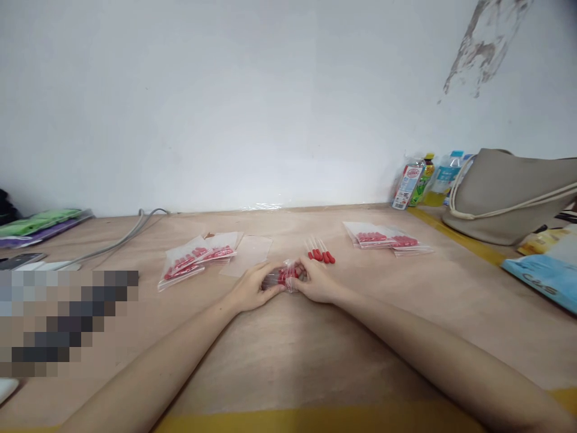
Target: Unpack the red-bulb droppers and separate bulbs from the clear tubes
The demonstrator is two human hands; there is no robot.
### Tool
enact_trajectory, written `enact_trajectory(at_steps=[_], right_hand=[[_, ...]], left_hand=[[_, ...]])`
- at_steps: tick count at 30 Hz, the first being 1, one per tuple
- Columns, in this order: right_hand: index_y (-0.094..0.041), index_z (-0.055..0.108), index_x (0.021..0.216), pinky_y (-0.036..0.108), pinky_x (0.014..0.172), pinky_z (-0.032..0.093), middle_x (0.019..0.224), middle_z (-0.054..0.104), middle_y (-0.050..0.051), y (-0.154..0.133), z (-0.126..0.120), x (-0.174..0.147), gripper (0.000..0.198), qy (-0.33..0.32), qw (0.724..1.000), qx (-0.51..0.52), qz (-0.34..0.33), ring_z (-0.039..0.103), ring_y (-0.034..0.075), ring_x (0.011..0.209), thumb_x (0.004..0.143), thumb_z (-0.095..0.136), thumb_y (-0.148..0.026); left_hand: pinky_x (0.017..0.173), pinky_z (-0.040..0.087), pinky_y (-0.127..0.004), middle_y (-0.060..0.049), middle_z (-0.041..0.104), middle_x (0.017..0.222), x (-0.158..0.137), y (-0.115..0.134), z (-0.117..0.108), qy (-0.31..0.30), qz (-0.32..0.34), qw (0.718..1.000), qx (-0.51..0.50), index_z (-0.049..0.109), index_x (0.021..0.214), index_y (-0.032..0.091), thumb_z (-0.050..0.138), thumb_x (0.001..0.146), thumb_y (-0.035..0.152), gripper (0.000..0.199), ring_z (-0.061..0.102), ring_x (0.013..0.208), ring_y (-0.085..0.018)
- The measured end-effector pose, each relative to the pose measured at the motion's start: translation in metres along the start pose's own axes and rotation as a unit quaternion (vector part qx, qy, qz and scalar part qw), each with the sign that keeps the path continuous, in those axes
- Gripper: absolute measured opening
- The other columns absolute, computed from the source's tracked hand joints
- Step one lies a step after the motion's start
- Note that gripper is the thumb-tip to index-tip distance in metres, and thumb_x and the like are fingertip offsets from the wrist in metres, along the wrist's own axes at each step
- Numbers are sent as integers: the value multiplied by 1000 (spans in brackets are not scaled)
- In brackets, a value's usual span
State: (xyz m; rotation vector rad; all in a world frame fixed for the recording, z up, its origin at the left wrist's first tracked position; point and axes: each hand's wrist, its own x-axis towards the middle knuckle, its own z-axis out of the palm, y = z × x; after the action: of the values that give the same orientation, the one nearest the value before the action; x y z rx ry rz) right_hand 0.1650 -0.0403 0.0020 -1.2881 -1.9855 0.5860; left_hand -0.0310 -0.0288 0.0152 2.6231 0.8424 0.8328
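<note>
Between my two hands is a clear plastic bag (288, 275) with red-ended pieces inside, held just above or on the table. My left hand (256, 285) wraps its left side, fingers and thumb closed on it. My right hand (318, 279) pinches the bag's right end. Just beyond my right hand lie several red-tipped sticks with thin clear stems (321, 252), loose on the table. A flat clear bag (247, 254) rests behind my left hand. Filled bags of red pieces lie in a left pile (192, 261) and a right pile (378, 236).
Against the wall at right stand a carton (408, 186), a bottle with a blue cap (447, 177) and a grey bag (514, 186). A blue packet (541, 279) lies nearer. At left are a grey cable (119, 242) and green and purple packets (42, 224).
</note>
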Motion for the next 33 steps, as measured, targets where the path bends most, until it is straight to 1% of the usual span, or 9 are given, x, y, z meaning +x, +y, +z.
enact_trajectory(at_steps=[4,7,9,13,16,22,26,31,33], right_hand=[[-19,53,86,24,60,39,76,61,0,7,0,3,17,7,999,37,24,55,12,67,73,58,-27],[-19,52,86,23,59,40,75,61,0,7,-6,2,16,4,997,65,42,56,11,65,72,57,-25],[-18,53,85,23,59,41,74,61,-1,4,-11,0,17,-6,998,54,33,56,11,64,70,59,-24],[-19,53,81,23,59,40,76,61,0,2,-12,-3,17,-14,1000,21,-15,55,12,67,69,62,-28],[-19,51,83,22,57,41,74,60,-1,5,-9,-3,17,-12,999,45,-17,55,11,65,71,60,-26],[-19,50,83,21,52,40,66,58,-3,12,-12,2,16,0,996,93,-3,53,9,56,71,58,-24],[-18,53,81,22,54,43,69,59,-2,18,-28,7,18,28,994,106,9,54,10,60,68,60,-27],[-17,53,80,23,54,45,69,61,0,23,-65,5,23,53,986,155,31,57,11,60,63,64,-29],[-17,53,80,24,54,46,71,63,1,24,-78,2,24,89,984,149,28,59,12,61,63,64,-29]], left_hand=[[89,43,-33,-7,56,114,0,0,2,4,-6,1000,1,46,118,21,53,81,36,41,53,103,-19],[87,44,-33,-7,55,113,-1,1,3,4,-19,1000,11,46,119,21,52,81,36,41,54,101,-19],[87,44,-33,-7,55,113,-1,2,3,2,-22,1000,19,46,119,21,52,81,36,41,55,100,-19],[89,43,-33,-7,55,115,0,2,2,-11,-18,999,25,45,121,21,51,81,36,43,54,103,-19],[90,43,-34,-7,55,118,-1,2,2,-20,-29,999,36,44,124,21,50,82,38,45,53,104,-20],[98,37,-35,-6,46,130,-2,3,2,-41,-53,995,70,38,130,23,44,85,42,50,45,117,-20],[104,30,-39,-8,37,137,-3,3,3,-67,-90,985,129,32,134,21,38,86,47,56,35,126,-23],[106,23,-43,-11,26,142,-6,3,6,-100,-151,966,185,28,136,21,31,86,53,59,22,131,-27],[106,21,-44,-11,24,143,-6,4,9,-97,-173,960,198,29,136,22,29,85,55,61,20,132,-28]])
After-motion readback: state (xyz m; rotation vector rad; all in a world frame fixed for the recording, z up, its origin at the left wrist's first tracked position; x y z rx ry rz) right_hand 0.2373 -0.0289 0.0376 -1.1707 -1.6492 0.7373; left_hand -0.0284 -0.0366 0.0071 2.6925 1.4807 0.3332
